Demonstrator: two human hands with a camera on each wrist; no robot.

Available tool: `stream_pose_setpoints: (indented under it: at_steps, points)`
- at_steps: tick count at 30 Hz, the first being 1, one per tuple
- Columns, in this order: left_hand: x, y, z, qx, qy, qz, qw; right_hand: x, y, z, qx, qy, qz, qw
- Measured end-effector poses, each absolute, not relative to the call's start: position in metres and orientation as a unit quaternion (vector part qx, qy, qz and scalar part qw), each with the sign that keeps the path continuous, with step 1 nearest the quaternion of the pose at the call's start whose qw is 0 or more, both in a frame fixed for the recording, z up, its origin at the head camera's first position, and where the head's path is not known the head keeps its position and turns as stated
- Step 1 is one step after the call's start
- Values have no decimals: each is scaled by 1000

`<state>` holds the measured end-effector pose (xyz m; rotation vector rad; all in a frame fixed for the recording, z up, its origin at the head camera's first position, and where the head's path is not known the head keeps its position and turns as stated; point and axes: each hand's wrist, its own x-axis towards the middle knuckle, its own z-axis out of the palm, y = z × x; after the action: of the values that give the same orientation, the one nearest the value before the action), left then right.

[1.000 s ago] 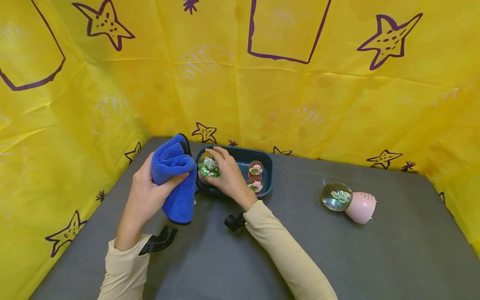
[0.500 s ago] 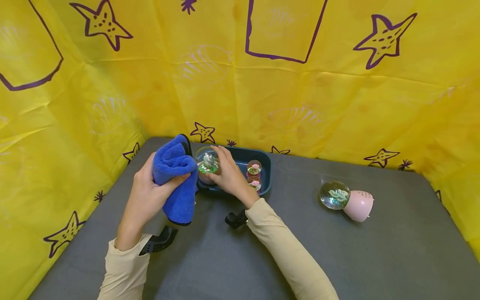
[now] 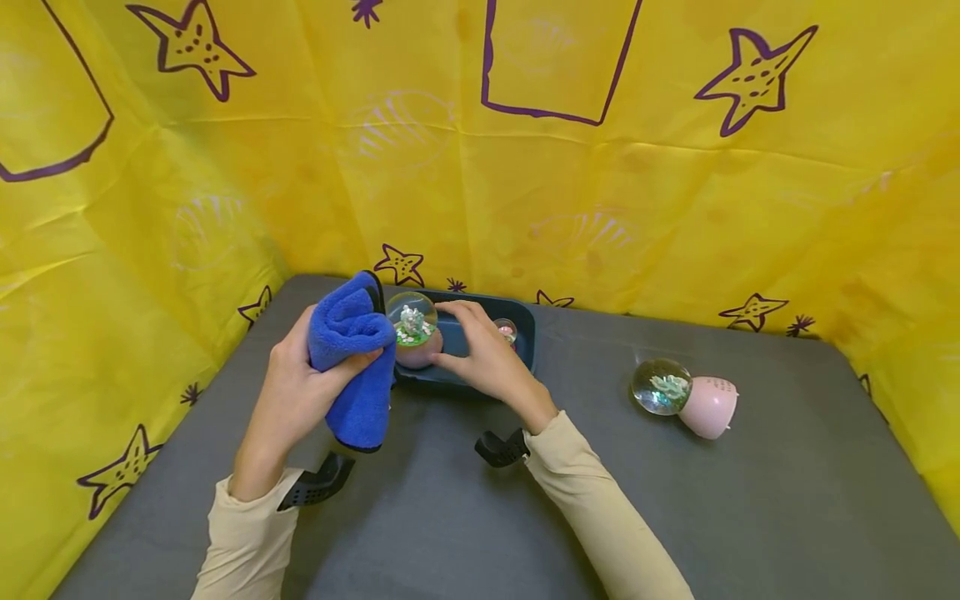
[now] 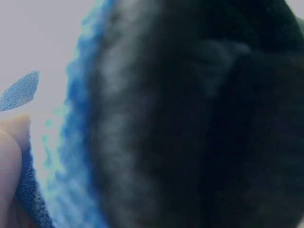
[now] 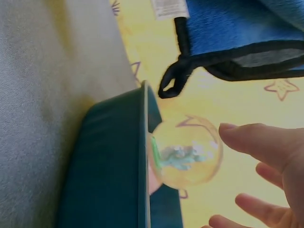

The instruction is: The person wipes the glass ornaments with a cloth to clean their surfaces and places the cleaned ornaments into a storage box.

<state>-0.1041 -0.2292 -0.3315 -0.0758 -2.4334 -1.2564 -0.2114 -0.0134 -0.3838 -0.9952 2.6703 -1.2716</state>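
My left hand (image 3: 294,390) grips a folded blue towel (image 3: 358,367) with black edging, held up over the left end of a dark teal tray (image 5: 107,166). Inside that tray a snow globe (image 3: 414,323) with a pink base stands upright, a pale figure and green ground in its clear ball. Beside the globe is my right hand (image 3: 493,360), thumb and fingers spread; in the right wrist view its fingertips are clear of the ball. The towel (image 4: 71,166) fills much of the left wrist view, blurred and dark.
A second snow globe (image 3: 662,387) with a pink base (image 3: 709,407) lies on its side on the grey table (image 3: 600,500), to the right. One small globe (image 3: 507,328) shows in the tray behind my right hand. Yellow patterned cloth (image 3: 450,183) walls the back and sides.
My right hand has let go of the snow globe and drawn back to the right, its fingers opening. It now hides one small globe. The left hand and towel stay nearly still.
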Motion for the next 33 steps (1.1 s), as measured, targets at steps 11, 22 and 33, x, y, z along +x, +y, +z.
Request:
stream_pose_setpoints:
  at_steps: [11, 22, 33]
  points:
    - [-106, -222, -334, -49, -878, -435, 191, -189, 28, -379, -304, 860, -410, -4]
    - [-108, -209, -342, -87, -878, -438, 171, -172, 62, -388, -304, 866, -393, -55]
    - [-111, -199, -349, -110, -872, -449, 159, -157, 106, -398, -273, 880, -380, -82]
